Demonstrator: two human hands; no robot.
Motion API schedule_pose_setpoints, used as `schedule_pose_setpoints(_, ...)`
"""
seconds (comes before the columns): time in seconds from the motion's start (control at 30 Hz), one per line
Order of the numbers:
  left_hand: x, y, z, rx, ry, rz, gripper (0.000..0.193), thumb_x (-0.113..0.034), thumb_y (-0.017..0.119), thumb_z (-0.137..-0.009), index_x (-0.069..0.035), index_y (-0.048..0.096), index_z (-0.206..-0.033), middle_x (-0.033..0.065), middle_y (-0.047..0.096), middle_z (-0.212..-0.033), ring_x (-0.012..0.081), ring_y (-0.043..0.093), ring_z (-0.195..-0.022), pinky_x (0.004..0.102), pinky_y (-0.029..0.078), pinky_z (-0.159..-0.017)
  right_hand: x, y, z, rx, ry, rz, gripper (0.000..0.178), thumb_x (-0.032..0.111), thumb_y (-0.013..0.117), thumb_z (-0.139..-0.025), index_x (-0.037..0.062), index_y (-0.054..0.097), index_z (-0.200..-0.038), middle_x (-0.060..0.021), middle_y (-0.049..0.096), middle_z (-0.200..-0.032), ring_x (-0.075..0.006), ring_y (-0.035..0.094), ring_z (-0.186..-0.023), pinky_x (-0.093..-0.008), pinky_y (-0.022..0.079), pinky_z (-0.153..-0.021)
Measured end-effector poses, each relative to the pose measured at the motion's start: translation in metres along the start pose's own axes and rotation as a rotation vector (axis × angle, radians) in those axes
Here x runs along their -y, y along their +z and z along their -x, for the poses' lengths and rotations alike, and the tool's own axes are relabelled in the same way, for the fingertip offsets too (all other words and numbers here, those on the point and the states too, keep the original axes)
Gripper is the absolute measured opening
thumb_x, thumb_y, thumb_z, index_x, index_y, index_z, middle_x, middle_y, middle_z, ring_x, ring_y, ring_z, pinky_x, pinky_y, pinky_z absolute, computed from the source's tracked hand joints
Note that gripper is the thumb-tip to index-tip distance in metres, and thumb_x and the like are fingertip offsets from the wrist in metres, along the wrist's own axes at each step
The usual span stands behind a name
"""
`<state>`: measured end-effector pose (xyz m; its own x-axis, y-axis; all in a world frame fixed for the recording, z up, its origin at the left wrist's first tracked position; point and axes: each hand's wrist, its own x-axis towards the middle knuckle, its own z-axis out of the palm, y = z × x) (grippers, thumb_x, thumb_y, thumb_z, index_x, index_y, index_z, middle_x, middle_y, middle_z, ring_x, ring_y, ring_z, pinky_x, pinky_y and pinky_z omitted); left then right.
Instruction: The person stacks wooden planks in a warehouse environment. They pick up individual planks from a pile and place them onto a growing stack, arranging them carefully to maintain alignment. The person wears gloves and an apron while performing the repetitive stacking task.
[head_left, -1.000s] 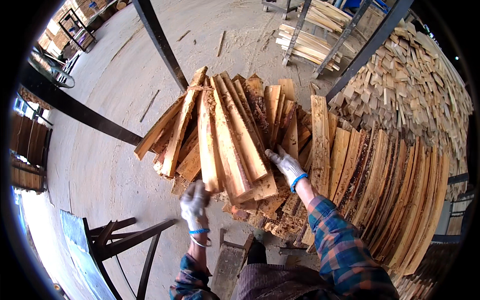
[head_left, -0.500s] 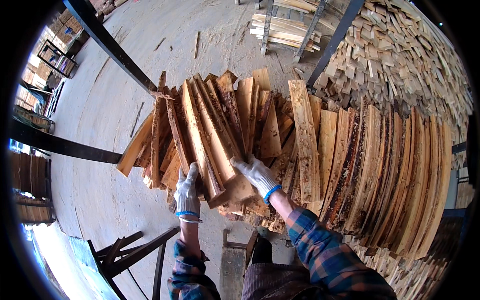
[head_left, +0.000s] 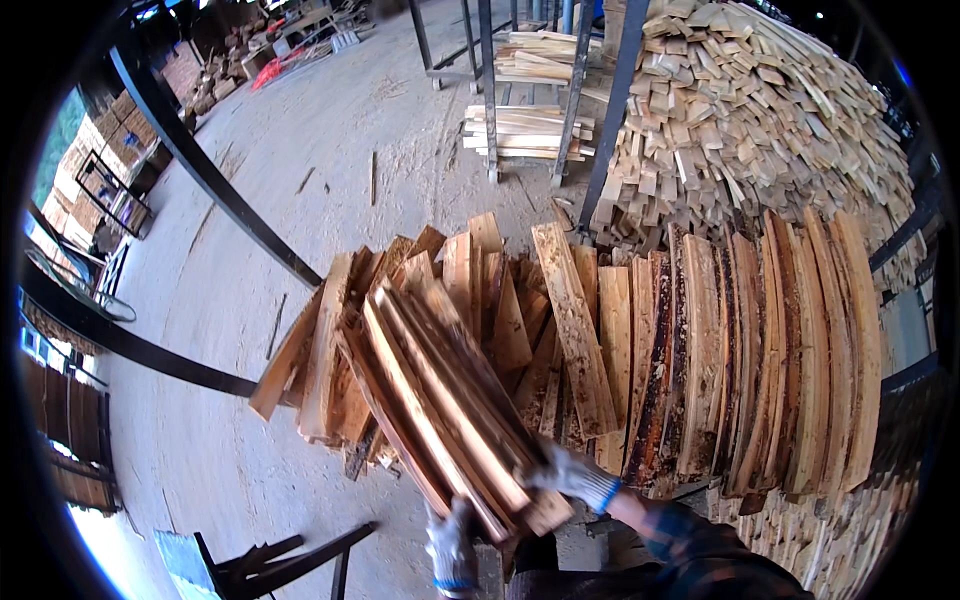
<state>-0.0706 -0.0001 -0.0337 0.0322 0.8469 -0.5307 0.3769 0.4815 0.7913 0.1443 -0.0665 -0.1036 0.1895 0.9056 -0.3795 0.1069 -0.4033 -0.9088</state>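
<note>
A bundle of several rough wooden slabs (head_left: 425,380), some edged with bark, slants down toward my body over the left part of the pile. My left hand (head_left: 452,548), in a white glove with a blue cuff, grips the bundle's near end from the left. On its right side, my gloved right hand (head_left: 580,475) is closed round the same end, a little blurred by motion. Loose slabs (head_left: 325,345) lie askew under and behind the bundle. To the right, a row of slabs (head_left: 745,360) stands packed tightly side by side.
Dark metal posts (head_left: 215,190) rise at the left and another post (head_left: 615,120) behind the pile. A large heap of short wood pieces (head_left: 740,120) fills the back right. Stacked pale strips (head_left: 528,132) sit on a rack beyond. A dark metal frame (head_left: 270,565) stands at the near left.
Both hands have drawn the bundle of slabs back toward my body, off its former place on the pile. The view has tilted up, showing more of the far floor.
</note>
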Motion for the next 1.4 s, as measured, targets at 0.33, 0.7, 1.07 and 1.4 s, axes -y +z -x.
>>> schedule_pose_setpoints(0.33, 0.037, 0.006, -0.031, 0.280, -0.009, 0.504, 0.055, -0.043, 0.061, -0.094, -0.002, 0.055, -0.130, 0.0119, 0.061, -0.117, 0.0224, 0.059, -0.103, 0.0322, 0.046, -0.095, 0.017, 0.030, 0.009, -0.074, -0.124, -0.185, 0.084, 0.043, 0.078, -0.078, -0.0107, 0.040, -0.130, -0.0228, 0.064, -0.111, -0.0280, 0.063, -0.097, -0.0377, 0.055, -0.081)
schedule_pose_setpoints(0.7, -0.051, 0.050, 0.053, 0.320, 0.505, 0.137, 0.047, -0.039, 0.058, -0.096, -0.001, 0.056, -0.124, 0.0110, 0.059, -0.109, 0.0203, 0.057, -0.097, 0.0321, 0.047, -0.091, 0.095, -0.059, 0.160, -0.233, -0.134, -0.113, 0.091, 0.064, 0.056, -0.089, -0.0046, 0.032, -0.144, -0.0319, 0.055, -0.126, -0.0391, 0.057, -0.115, -0.0438, 0.046, -0.102)
schedule_pose_setpoints(1.07, -0.203, 0.204, 0.287, 1.024, 0.553, 0.337, 0.063, -0.042, 0.066, -0.088, 0.003, 0.049, -0.130, 0.0145, 0.064, -0.107, 0.0242, 0.065, -0.092, 0.0361, 0.056, -0.083, 0.173, -0.235, 0.392, -0.786, -0.181, -0.017, 0.120, 0.073, 0.064, -0.077, -0.0159, 0.022, -0.145, -0.0361, 0.033, -0.147, -0.0400, 0.034, -0.140, -0.0376, 0.026, -0.116)
schedule_pose_setpoints(1.4, -0.158, 0.465, 0.439, 0.249, 1.221, -0.743, 0.089, -0.076, 0.034, -0.090, 0.003, 0.042, -0.131, 0.0219, 0.060, -0.099, 0.0255, 0.064, -0.072, 0.0345, 0.057, -0.051, 0.075, -0.453, 0.515, -0.880, 0.596, 0.623, 0.094, 0.075, 0.051, -0.080, 0.0108, 0.040, -0.147, -0.0259, 0.058, -0.130, -0.0376, 0.055, -0.123, -0.0411, 0.042, -0.103)
